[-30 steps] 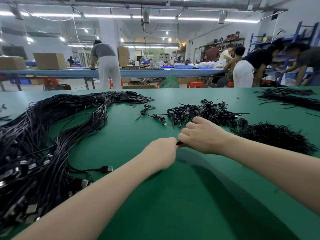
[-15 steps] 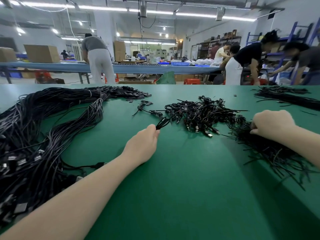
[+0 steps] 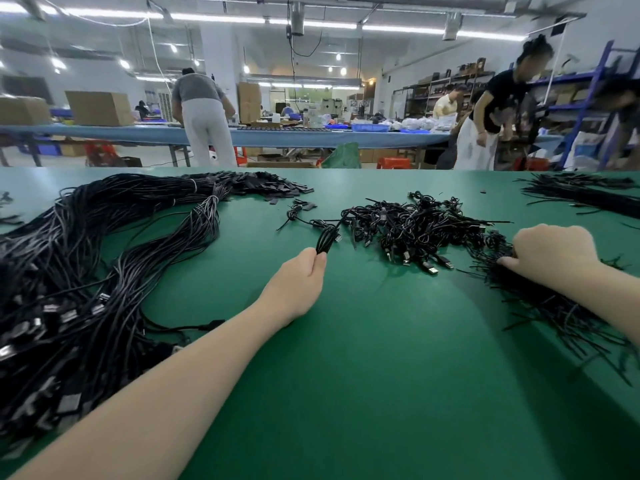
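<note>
- While the folded cable sits pinched in the left grip, just left of the tied heap, it looks untied.
- The right grip, right of that heap, pinches among the twist ties, probably picking one.
- Far left of the heap, many loose cables wait on the bench.

Black coiled cable at 12 o'clock, black ties at 3, black cable bundle at 9, silver plugs; table plain green.
</note>
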Tool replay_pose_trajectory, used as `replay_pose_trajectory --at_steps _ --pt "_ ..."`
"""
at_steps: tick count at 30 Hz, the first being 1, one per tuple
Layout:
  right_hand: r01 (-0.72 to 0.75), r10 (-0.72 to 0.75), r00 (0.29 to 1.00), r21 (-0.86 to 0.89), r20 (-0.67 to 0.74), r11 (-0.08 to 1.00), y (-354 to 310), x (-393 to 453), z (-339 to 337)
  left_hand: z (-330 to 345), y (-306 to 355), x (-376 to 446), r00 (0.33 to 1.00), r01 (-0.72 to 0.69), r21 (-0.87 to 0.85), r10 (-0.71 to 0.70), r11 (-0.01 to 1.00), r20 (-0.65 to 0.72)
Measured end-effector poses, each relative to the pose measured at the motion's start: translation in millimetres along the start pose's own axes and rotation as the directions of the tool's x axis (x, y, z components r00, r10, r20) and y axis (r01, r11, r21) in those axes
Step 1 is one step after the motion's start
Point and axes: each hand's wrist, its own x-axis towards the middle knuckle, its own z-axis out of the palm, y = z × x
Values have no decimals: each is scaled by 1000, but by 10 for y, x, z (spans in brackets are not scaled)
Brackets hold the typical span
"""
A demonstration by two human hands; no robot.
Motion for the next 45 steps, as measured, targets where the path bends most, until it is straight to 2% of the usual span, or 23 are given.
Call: replay_pose_trajectory --at_steps 3,6,13,14,16,17,18,20,21,23,26,29,32,37,39,40,43,44,45 --pt "-30 28 999 -37 -43 999 -64 -33 42 -8 -22 17 1000 0 -9 0 1000 -7" --pt "-58 58 998 -2 -22 998 -111 -4 36 -14 -39 30 1000 -3 -14 3 1000 -13" --pt "-128 89 984 264 151 956 -62 110 -205 -21 -49 50 1000 6 -41 -6 999 -12" --pt "-124 93 989 290 118 949 -60 98 -263 -19 -49 50 1000 7 -46 -8 999 -11" --pt "-54 89 994 419 -63 906 -101 58 -424 -17 -50 60 1000 15 -42 -15 999 -11" --pt "33 78 980 534 -183 845 -159 23 -526 -15 -51 68 1000 20 -34 -20 999 -9" --pt "138 74 958 670 -278 730 -243 -34 -650 -14 -54 77 1000 26 -27 -26 999 -5" --pt "308 64 932 872 -357 381 -481 -170 -930 -12 -58 87 999 40 -27 -39 999 8" --pt "360 36 925 901 -379 242 -624 -238 -1051 -14 -57 86 999 44 -33 -44 998 14" --pt "425 -37 905 900 -424 100 -928 -340 -1215 -14 -45 78 999 38 -49 -37 998 16" --pt "468 -112 880 882 -462 43 -1317 -383 -1320 -25 -32 60 1000 11 -75 -9 997 29" --pt "466 -88 882 885 -463 14 -1538 -347 -1324 -18 -34 58 999 1 -64 1 998 43" --pt "429 -55 900 901 -433 -63 -1609 -318 -1319 -6 -25 46 999 -17 14 17 1000 44" --pt "313 -121 932 928 -341 -203 -1685 -340 -1318 -1 10 -11 999 -51 85 51 995 6" --pt "313 -159 927 933 -340 -176 -1658 -348 -1334 6 37 -44 999 -47 117 50 992 -20" --pt "359 -178 911 928 -372 -105 -1621 -345 -1347 6 54 -60 999 -39 140 43 989 -26" --pt "576 -310 811 768 -495 281 -1458 -305 -1397 23 108 -99 1000 -10 286 12 958 -6" --pt "612 -357 789 687 -500 392 -1409 -289 -1410 27 136 -114 1000 -22 356 22 934 5" --pt "626 -388 779 634 -492 454 -1364 -272 -1420 28 164 -129 998 -60 444 59 894 16"
